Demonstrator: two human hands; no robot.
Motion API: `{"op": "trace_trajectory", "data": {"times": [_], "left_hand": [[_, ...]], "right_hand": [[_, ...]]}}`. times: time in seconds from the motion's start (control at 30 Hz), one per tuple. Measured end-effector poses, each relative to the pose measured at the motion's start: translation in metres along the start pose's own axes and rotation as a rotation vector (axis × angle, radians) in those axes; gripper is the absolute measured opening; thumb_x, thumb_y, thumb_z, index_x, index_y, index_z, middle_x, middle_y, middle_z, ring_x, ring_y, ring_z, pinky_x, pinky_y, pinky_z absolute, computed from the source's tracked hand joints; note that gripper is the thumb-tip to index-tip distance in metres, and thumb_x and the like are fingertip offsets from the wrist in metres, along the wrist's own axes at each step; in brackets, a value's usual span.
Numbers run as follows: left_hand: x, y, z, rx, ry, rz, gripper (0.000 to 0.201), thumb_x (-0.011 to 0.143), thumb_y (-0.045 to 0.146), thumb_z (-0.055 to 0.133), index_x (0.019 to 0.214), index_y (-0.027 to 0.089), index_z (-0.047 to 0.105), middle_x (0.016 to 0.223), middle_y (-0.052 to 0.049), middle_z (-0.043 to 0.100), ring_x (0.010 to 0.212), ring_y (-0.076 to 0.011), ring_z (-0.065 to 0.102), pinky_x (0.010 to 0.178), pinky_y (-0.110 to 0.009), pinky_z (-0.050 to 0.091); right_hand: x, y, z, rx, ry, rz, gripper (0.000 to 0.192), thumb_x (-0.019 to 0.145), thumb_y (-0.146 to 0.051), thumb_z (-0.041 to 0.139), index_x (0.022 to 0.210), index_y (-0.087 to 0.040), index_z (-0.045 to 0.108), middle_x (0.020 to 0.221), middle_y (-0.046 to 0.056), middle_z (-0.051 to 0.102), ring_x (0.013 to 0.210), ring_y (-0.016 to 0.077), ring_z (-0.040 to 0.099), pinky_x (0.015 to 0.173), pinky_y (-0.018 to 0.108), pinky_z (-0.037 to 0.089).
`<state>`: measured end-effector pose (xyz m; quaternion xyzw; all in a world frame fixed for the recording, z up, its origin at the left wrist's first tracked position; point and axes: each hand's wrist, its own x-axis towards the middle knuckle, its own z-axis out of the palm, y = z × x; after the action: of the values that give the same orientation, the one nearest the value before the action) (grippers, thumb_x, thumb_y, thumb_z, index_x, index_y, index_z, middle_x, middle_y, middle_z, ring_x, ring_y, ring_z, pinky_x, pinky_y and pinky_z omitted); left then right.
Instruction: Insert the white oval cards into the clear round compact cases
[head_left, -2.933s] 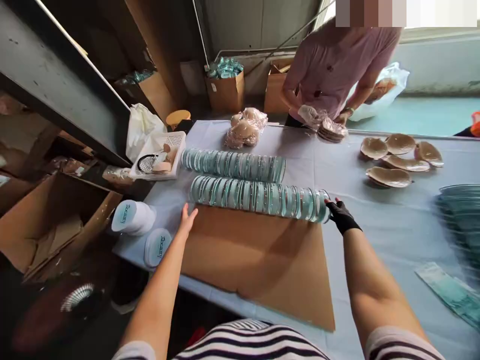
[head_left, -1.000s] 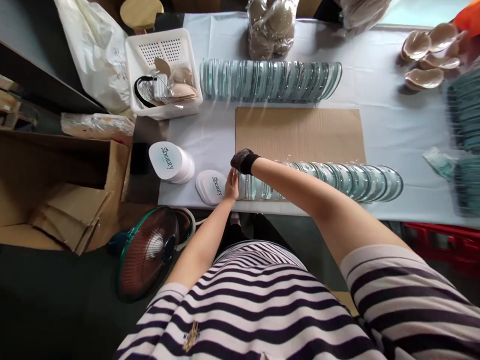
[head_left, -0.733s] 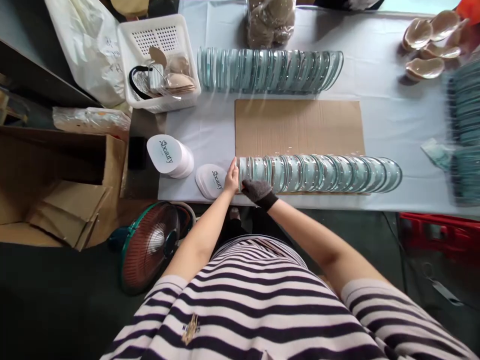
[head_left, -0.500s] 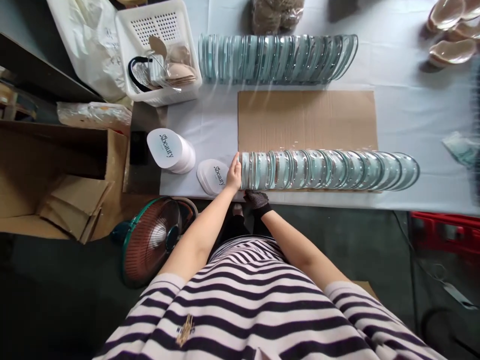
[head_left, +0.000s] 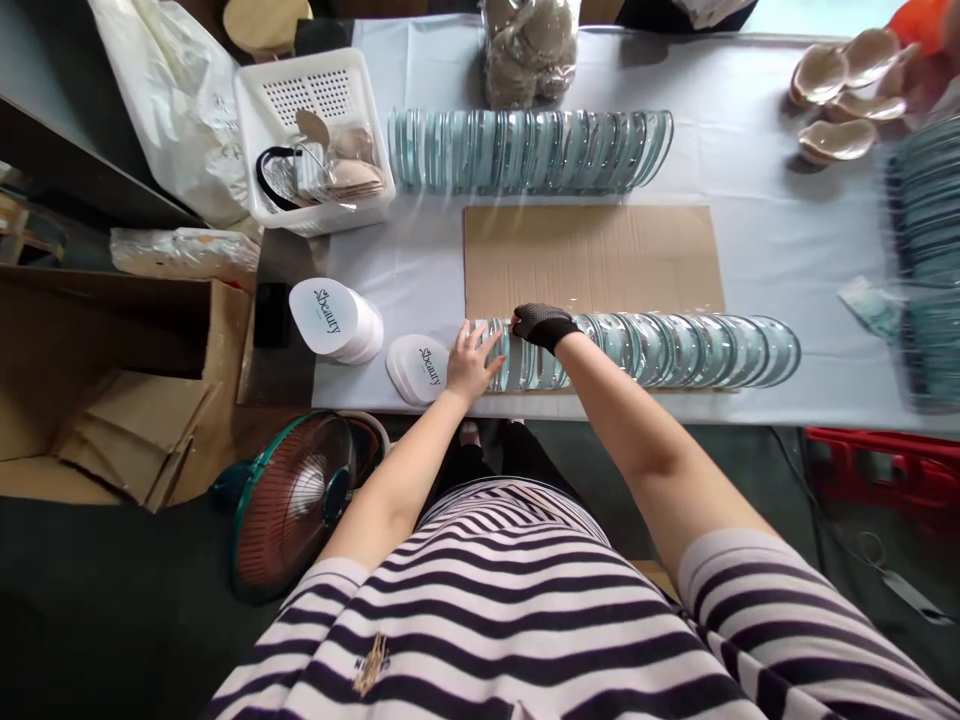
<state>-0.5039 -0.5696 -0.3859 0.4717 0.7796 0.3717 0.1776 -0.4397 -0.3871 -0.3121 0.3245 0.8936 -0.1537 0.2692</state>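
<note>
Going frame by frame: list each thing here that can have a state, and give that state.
Left hand: bare, fingers spread, against the near row's left end.
Right hand: gloved, resting on top of the near row.
Near row of clear cases: on edge, lying along the cardboard sheet.
Far row of clear cases: on edge, untouched.
White basket: open, partly filled.
Fan: cannot tell if running.

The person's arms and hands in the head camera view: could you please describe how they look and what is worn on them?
The left hand is bare, with the arm uncovered up to a short sleeve. The right hand wears a dark, snug knitted glove that ends at the wrist; its arm is likewise bare up to a short sleeve. Both sleeves belong to a shirt striped in dark and pale bands.
</note>
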Motion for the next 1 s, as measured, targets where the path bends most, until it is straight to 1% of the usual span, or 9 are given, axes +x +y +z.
{"op": "trace_trajectory", "data": {"times": [0.1, 0.17, 0.27, 0.37, 0.5, 0.6, 0.7, 0.87, 1.0], "left_hand": [[0.001, 0.006, -0.003, 0.023, -0.036, -0.035, 0.043, 0.089, 0.043, 0.059, 0.129, 0.029, 0.064, 0.143, -0.009, 0.053, 0.149, -0.0327, 0.023, 0.121, -0.051, 0.025], [0.002, 0.006, -0.004, 0.035, -0.054, -0.048, 0.043, 0.089, 0.041, 0.059, 0.130, 0.030, 0.063, 0.144, -0.008, 0.052, 0.149, -0.0326, 0.021, 0.120, -0.051, 0.027], [0.002, 0.006, -0.003, 0.051, -0.060, -0.061, 0.042, 0.088, 0.041, 0.060, 0.129, 0.031, 0.064, 0.143, -0.007, 0.052, 0.149, -0.0323, 0.022, 0.119, -0.051, 0.030], [0.003, 0.005, -0.002, 0.058, -0.058, -0.073, 0.041, 0.089, 0.044, 0.059, 0.127, 0.030, 0.065, 0.143, -0.008, 0.052, 0.149, -0.0324, 0.022, 0.120, -0.051, 0.028], [0.004, 0.005, -0.002, 0.048, -0.072, -0.065, 0.042, 0.090, 0.045, 0.057, 0.128, 0.028, 0.065, 0.144, -0.008, 0.051, 0.149, -0.0330, 0.020, 0.121, -0.051, 0.023], [0.004, 0.005, -0.002, 0.069, -0.056, -0.054, 0.042, 0.090, 0.042, 0.058, 0.128, 0.027, 0.064, 0.144, -0.008, 0.051, 0.149, -0.0326, 0.020, 0.121, -0.050, 0.023], [0.004, 0.005, -0.001, 0.085, -0.059, -0.054, 0.042, 0.091, 0.042, 0.057, 0.129, 0.027, 0.064, 0.144, -0.009, 0.051, 0.149, -0.0322, 0.020, 0.122, -0.049, 0.023], [0.002, 0.003, -0.005, 0.093, -0.068, -0.056, 0.042, 0.090, 0.040, 0.058, 0.129, 0.027, 0.064, 0.145, -0.008, 0.052, 0.149, -0.0316, 0.020, 0.122, -0.049, 0.021], [0.002, 0.018, -0.014, 0.130, -0.062, -0.065, 0.043, 0.089, 0.040, 0.059, 0.131, 0.029, 0.063, 0.155, -0.006, 0.040, 0.151, -0.0337, 0.017, 0.122, -0.056, 0.011]], "right_hand": [[0.031, -0.018, -0.022, -0.190, -0.205, -0.121, 0.035, 0.083, -0.026, 0.061, 0.116, -0.017, 0.071, 0.109, 0.014, 0.072, 0.099, 0.0236, 0.068, 0.084, 0.033, 0.050], [0.036, -0.031, -0.027, -0.330, -0.206, -0.209, 0.035, 0.082, -0.021, 0.063, 0.115, -0.014, 0.071, 0.109, 0.017, 0.072, 0.102, 0.0268, 0.067, 0.086, 0.038, 0.050], [0.018, -0.033, -0.022, -0.410, -0.110, -0.326, 0.031, 0.084, -0.019, 0.060, 0.113, -0.015, 0.072, 0.111, 0.019, 0.071, 0.107, 0.0305, 0.065, 0.086, 0.043, 0.049], [-0.024, -0.019, 0.008, -0.290, 0.047, -0.333, 0.033, 0.091, -0.027, 0.051, 0.118, -0.020, 0.068, 0.109, 0.016, 0.072, 0.103, 0.0297, 0.067, 0.082, 0.040, 0.049], [-0.081, -0.008, 0.083, -0.117, 0.120, -0.192, 0.040, 0.097, -0.035, 0.039, 0.124, -0.021, 0.064, 0.107, 0.013, 0.073, 0.095, 0.0280, 0.069, 0.076, 0.034, 0.048], [-0.094, -0.009, 0.138, -0.038, 0.084, -0.154, 0.040, 0.097, -0.036, 0.039, 0.122, -0.020, 0.066, 0.111, 0.015, 0.072, 0.098, 0.0268, 0.069, 0.075, 0.031, 0.046], [-0.085, -0.009, 0.172, 0.016, 0.063, -0.118, 0.043, 0.097, -0.035, 0.038, 0.127, -0.019, 0.064, 0.118, 0.016, 0.070, 0.104, 0.0261, 0.067, 0.077, 0.031, 0.046], [-0.077, -0.009, 0.195, 0.099, 0.084, -0.080, 0.044, 0.099, -0.039, 0.034, 0.128, -0.024, 0.063, 0.123, 0.011, 0.069, 0.107, 0.0256, 0.066, 0.080, 0.031, 0.045], [-0.094, 0.006, 0.173, 0.128, 0.191, -0.097, 0.046, 0.100, -0.043, 0.032, 0.122, -0.022, 0.067, 0.114, 0.013, 0.072, 0.100, 0.0246, 0.066, 0.077, 0.028, 0.043]]}}
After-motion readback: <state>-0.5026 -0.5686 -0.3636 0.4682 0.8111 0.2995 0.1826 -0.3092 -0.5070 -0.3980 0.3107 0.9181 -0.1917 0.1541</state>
